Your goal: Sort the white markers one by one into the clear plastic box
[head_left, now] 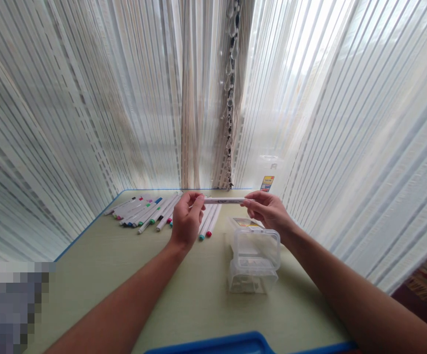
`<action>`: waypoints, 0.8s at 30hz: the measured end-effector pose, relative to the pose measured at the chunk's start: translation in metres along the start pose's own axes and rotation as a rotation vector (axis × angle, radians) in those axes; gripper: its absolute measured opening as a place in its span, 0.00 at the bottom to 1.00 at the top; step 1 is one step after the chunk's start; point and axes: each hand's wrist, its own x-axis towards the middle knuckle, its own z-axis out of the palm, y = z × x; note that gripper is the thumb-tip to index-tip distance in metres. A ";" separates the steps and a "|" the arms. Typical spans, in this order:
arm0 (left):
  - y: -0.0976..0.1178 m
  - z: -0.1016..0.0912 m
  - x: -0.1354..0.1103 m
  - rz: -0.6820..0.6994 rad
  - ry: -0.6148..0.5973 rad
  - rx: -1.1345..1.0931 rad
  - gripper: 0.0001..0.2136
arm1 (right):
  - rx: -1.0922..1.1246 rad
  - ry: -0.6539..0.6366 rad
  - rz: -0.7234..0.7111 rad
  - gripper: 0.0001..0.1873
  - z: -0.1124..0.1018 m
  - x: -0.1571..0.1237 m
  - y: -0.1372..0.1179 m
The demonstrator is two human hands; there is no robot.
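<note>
A white marker pen [224, 200] is held level above the table, one end in each hand. My left hand [188, 220] is closed round its left end, and the fingertips of my right hand [267, 209] pinch its right end. Beneath and beside my left hand, a few white markers [210, 220] with teal and red ends lie side by side. Farther left is a loose pile of white markers [149, 210] with coloured ends. Below my right hand stands a clear plastic box [255, 250] with its lid raised.
The pale green table [184, 305] has a blue edge. A blue plastic piece [213, 344] lies at the near edge. Striped sheer curtains [143, 98] hang right behind the table, with a beaded string [231, 88] in the middle. A yellow label [267, 183] shows at the back.
</note>
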 end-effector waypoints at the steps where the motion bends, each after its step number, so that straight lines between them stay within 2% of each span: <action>1: 0.001 0.000 0.001 -0.025 0.000 -0.034 0.11 | 0.001 0.002 0.000 0.16 0.000 0.000 0.000; 24: 0.002 0.000 0.001 -0.015 0.006 -0.023 0.09 | -0.015 0.019 0.002 0.16 0.001 0.000 -0.002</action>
